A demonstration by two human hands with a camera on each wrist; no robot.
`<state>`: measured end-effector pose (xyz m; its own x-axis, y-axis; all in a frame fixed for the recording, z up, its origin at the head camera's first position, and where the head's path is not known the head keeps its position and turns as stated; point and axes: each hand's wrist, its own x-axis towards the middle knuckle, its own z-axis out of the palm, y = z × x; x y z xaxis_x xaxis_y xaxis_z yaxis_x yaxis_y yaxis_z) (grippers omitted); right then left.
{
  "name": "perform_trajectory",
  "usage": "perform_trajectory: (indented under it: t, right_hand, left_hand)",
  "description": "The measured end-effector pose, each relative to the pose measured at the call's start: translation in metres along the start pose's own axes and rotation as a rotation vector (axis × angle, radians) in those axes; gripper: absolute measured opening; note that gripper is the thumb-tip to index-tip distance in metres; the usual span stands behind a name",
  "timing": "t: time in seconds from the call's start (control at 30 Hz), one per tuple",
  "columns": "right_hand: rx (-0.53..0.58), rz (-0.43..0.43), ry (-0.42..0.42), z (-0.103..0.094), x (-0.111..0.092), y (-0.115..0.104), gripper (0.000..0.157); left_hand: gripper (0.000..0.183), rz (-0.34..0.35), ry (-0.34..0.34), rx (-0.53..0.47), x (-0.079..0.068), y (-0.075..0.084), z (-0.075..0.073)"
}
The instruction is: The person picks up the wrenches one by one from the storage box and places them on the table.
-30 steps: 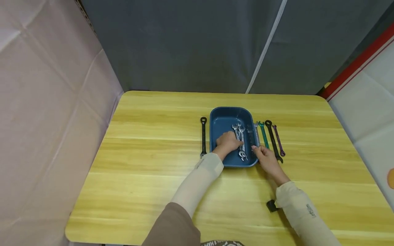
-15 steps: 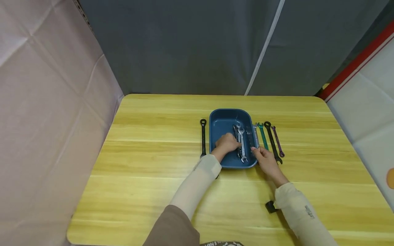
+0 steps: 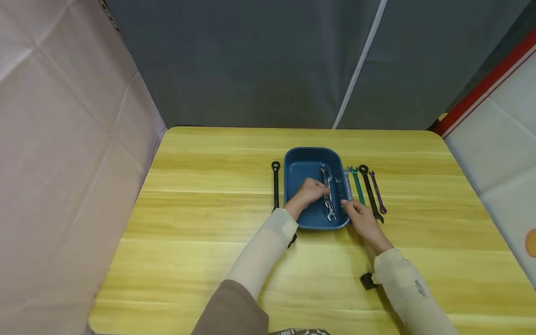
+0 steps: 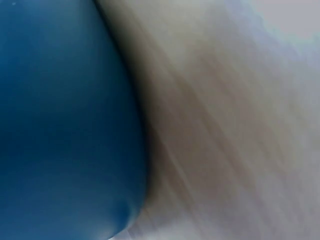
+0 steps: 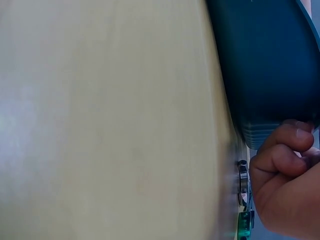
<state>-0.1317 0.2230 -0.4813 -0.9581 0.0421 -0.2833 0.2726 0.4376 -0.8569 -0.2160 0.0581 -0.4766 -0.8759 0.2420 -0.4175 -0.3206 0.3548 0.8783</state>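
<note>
A blue plastic tray [image 3: 301, 218] stands mid-table, several silver wrenches [image 3: 331, 215] lying lengthwise in its right half. My left hand [image 3: 311, 190] reaches over the tray's left side, its thumb and fingertips pinching one of these wrenches partway along the handle; the fingers cover part of it. At the right front my right hand [image 3: 362, 217] grips the tray's rim, fingers curled over the edge, as the right wrist view also shows. The left wrist view holds only the tray's outer wall [image 4: 75, 125] and the tabletop, with no hand.
Right of the tray lie a silver wrench [image 3: 348, 181], a green wrench [image 3: 358, 184], a long black wrench [image 3: 370, 193] and a purple wrench [image 3: 378, 191]. Another black wrench [image 3: 276, 186] lies along the left side. A dark curtain [image 3: 251, 65] hangs behind the table [image 3: 201, 260].
My left hand has risen slightly within the tray, and the silver wrenches under its fingers have shifted and lie closer together. The right hand has stayed on the rim.
</note>
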Motion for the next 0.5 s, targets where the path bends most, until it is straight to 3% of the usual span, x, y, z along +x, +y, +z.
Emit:
perform_trajectory:
  t: [0.1, 0.4, 0.5]
  right_hand:
    - [-0.007, 0.0, -0.005, -0.001, 0.0, -0.003, 0.048]
    - [-0.033, 0.018, -0.007, -0.003, 0.001, -0.003, 0.046]
    - [-0.022, 0.016, 0.001, -0.003, 0.002, -0.002, 0.045]
  left_hand:
    - [0.016, -0.011, -0.005, -0.064, -0.003, 0.003, 0.0]
    - [0.016, -0.062, -0.025, -0.115, -0.003, 0.009, -0.008]
    - [0.017, -0.047, -0.027, -0.122, -0.006, 0.012, -0.016]
